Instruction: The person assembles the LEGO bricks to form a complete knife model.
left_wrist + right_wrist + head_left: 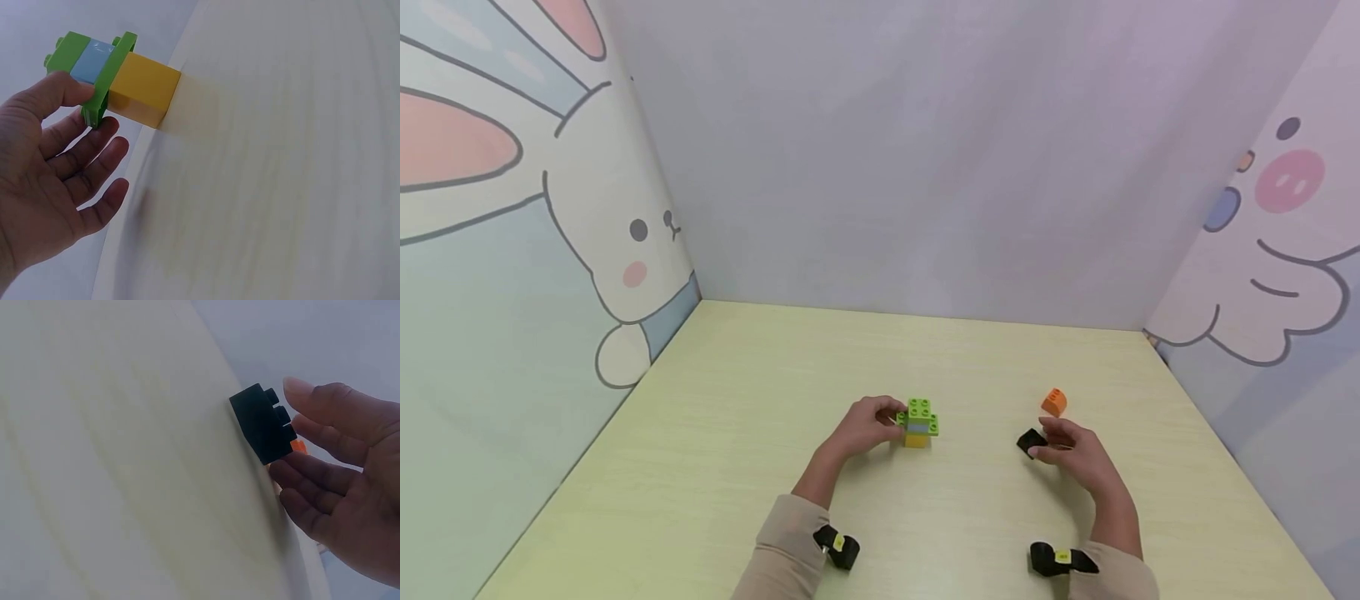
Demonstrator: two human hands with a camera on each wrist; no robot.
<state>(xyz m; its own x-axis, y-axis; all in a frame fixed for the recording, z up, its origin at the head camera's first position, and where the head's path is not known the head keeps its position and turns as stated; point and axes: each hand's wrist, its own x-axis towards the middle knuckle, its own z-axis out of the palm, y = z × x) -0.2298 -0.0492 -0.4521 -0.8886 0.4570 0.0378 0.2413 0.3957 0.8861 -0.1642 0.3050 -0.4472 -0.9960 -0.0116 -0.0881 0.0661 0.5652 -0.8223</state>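
Observation:
A small stack of toy building bricks (pixel 917 427) stands upright in the head view, yellow at the base, with a wide green plate, a light blue layer and a green brick above. My left hand (pixel 868 427) pinches one end of the green plate (pixel 111 78) between thumb and fingers; the other fingers spread loosely below. To the right, a black brick (pixel 261 424) with studs lies on the table. Around it reaches my right hand (pixel 1075 454), fingers relaxed, the thumb apart from the studs and the fingertips right at the brick's lower end.
An orange brick (pixel 1055 402) lies just beyond the right hand, partly hidden behind the fingers in the right wrist view. The pale wooden table (pixel 775 358) meets a grey back wall (pixel 895 167), with cartoon-printed panels on both sides.

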